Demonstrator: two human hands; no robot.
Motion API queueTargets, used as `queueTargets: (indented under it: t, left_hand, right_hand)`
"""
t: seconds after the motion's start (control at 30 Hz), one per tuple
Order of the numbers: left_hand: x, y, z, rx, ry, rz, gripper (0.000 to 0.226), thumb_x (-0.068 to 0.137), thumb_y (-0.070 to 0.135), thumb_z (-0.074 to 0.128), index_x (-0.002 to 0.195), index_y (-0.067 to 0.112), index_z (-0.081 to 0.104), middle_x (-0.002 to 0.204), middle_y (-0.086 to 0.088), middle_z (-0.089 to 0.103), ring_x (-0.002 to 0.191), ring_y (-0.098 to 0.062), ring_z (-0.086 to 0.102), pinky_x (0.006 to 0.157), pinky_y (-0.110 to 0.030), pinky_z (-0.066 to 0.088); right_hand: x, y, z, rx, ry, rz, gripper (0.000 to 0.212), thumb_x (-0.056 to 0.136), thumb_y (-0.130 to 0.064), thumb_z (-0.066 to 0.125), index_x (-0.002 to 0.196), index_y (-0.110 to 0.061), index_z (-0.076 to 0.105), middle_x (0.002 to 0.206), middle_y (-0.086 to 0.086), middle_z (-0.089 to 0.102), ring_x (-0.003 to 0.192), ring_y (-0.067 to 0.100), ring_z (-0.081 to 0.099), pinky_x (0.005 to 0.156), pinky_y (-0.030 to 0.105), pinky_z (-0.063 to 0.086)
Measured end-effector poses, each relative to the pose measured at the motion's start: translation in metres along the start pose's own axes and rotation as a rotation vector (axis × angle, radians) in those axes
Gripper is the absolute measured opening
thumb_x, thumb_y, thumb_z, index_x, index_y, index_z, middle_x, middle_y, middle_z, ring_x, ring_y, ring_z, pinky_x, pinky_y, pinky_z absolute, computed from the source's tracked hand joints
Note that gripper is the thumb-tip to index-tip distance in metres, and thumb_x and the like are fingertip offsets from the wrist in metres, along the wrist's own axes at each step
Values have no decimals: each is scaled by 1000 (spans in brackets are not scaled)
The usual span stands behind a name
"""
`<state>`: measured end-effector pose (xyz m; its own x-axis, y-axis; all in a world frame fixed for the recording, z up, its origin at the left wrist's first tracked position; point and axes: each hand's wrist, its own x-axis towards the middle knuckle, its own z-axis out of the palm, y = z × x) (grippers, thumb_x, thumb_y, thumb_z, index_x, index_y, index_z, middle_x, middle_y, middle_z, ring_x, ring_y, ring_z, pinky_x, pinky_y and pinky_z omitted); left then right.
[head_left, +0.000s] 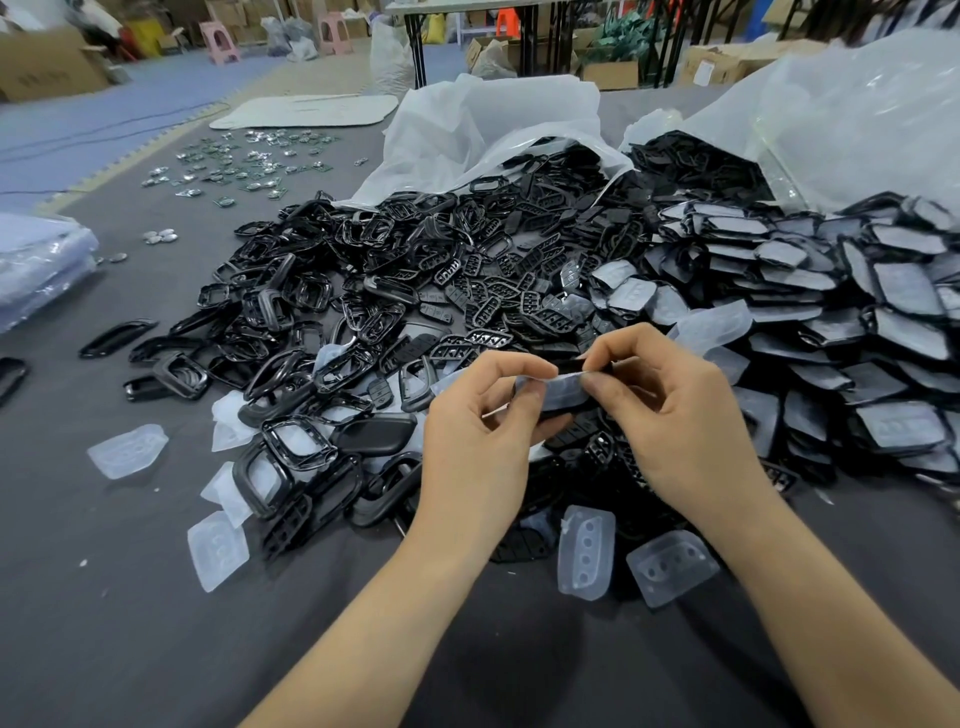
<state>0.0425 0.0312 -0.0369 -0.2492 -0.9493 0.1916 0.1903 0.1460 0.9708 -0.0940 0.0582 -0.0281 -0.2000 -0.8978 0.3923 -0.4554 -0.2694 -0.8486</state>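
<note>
While my left hand (478, 436) and right hand (675, 415) are pinching the pad (563, 388), it is seeming light, floppy; I am favouring edges.

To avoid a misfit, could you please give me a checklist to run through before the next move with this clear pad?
1. The left hand pinches the clear pad: ok.
2. The right hand pinches the pad's other end: ok.
3. The black part lines up with the pad: cannot tell, fingers hide it.
4. The spare clear pads lie close on the grey mat: ok.
5. The pile of black frames lies in view on the left: ok.
</note>
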Motion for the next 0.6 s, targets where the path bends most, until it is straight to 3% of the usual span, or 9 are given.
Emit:
queueTargets:
  t: [0.17,0.33,0.47,0.6]
  left_hand:
    - [0,1,0,3,2,3,26,93,-8,51,87,12,65,80,-2,74,82,-11,71,71,-20,56]
    - [1,0,-1,9,5,10,21,91,-4,58,90,15,65,84,-5,75,82,-15,72,75,-23,56]
    - [2,-1,-2,-48,-1,-15,25,91,-7,56,93,16,64,84,-5,75,83,-18,72,75,-20,55]
    - [3,0,-2,-75,-20,-27,28,93,-8,51,96,17,64,86,-4,76,87,-17,72,76,-19,55]
  right_hand:
    - [-1,0,2,9,-35,-7,18,91,-2,59,85,-19,56,73,-11,56,61,2,49,57,12,37]
    - [-1,-1,3,56,63,-13,21,91,-3,58,85,-23,55,95,-8,66,80,9,62,69,17,49]
    - [2,-1,-6,272,305,63,22,93,-2,55,85,-22,54,78,-5,68,69,13,67,65,22,54]
    - [4,3,-14,187,397,114,32,93,2,52,79,-27,58,67,-6,65,57,10,64,58,22,53]
